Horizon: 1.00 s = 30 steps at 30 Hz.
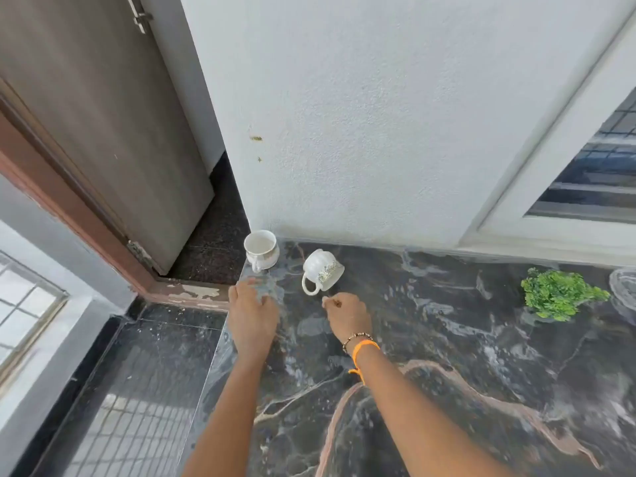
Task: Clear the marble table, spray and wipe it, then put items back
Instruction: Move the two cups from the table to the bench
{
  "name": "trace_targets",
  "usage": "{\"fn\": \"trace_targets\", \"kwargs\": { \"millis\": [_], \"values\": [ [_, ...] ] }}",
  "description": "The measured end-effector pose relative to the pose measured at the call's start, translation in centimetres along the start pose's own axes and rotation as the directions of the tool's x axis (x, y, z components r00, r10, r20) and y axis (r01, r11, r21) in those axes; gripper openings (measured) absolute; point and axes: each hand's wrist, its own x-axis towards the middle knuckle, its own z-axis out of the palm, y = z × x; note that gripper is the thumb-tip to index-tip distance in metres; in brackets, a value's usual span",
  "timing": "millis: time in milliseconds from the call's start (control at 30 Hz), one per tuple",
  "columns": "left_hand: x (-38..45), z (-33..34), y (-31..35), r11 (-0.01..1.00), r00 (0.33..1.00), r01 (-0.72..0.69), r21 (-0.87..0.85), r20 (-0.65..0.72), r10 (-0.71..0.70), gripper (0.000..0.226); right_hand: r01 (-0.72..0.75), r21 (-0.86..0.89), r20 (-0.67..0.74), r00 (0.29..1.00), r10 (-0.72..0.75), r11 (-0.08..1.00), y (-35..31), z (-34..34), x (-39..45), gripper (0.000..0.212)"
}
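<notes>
Marble table (pixel 447 356) still carries two teacups at its far left corner, one upright (pixel 261 248), one tipped (pixel 322 266), so clearing looks unfinished; left hand (pixel 253 313) lies flat, fingers together, right hand (pixel 348 315) loosely curled, empty.

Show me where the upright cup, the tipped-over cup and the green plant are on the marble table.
upright cup (pixel 260 248): head view, on its inner white wall.
tipped-over cup (pixel 321 265): head view, on its white outer side.
green plant (pixel 559 293): head view, on the middle of its leaves.

One head-worn view is given, aimed forward and down at the surface (pixel 430 356), near its far left corner by the wall (pixel 378 115).
</notes>
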Motion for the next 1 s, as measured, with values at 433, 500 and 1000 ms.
{"fn": "trace_targets", "kwargs": {
  "millis": [433, 500, 1000],
  "values": [
    [7.2, 1.6, -1.7, 0.968, 0.967, 0.176, -0.18, 0.214, -0.136, 0.029, -0.381, 0.636, 0.119, 0.907, 0.403, 0.671, -1.9, 2.9, 4.0, 0.03],
    [7.3, 1.6, -1.4, 0.979, 0.971, 0.119, -0.164, 0.224, -0.08, 0.03, -0.346, 0.672, 0.103, 0.919, 0.379, 0.655, -1.4, 2.4, 4.0, 0.029],
    [-9.6, 4.7, 5.0, 0.964, 0.86, -0.056, -0.262, 0.478, 0.18, 0.033, -0.104, 0.7, -0.142, 0.949, 0.282, 0.706, 9.3, -9.1, -5.2, 0.021]
  ]
}}
